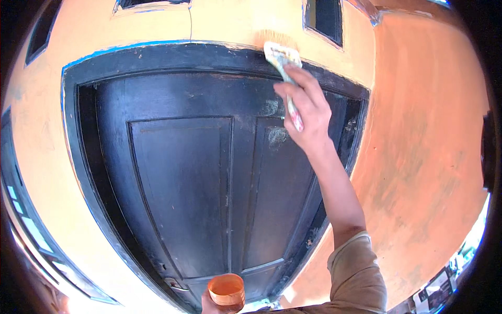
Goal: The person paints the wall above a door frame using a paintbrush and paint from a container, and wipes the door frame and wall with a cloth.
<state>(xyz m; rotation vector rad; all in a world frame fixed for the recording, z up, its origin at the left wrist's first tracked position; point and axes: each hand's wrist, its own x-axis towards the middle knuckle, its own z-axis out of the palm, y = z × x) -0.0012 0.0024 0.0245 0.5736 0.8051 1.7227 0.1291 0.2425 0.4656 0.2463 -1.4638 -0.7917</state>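
Note:
My right hand [310,106] is raised and grips the handle of a wide flat paintbrush [283,57]. The brush is smeared with paint, and its orange-tinted bristles lie against the pale orange wall [231,25] just above the top of the dark door frame [168,55]. Low in the view, my left hand [210,304] holds an orange plastic cup [226,292] with orange paint inside; most of this hand is hidden behind the cup or cut off by the picture's lower edge.
A dark panelled door [180,188] stands in front of me, with a metal handle [176,284] at lower left. Small dark-framed openings [323,19] sit above it. A blotchy orange side wall [427,157] meets the front wall at right. A dark-framed window [31,219] is at far left.

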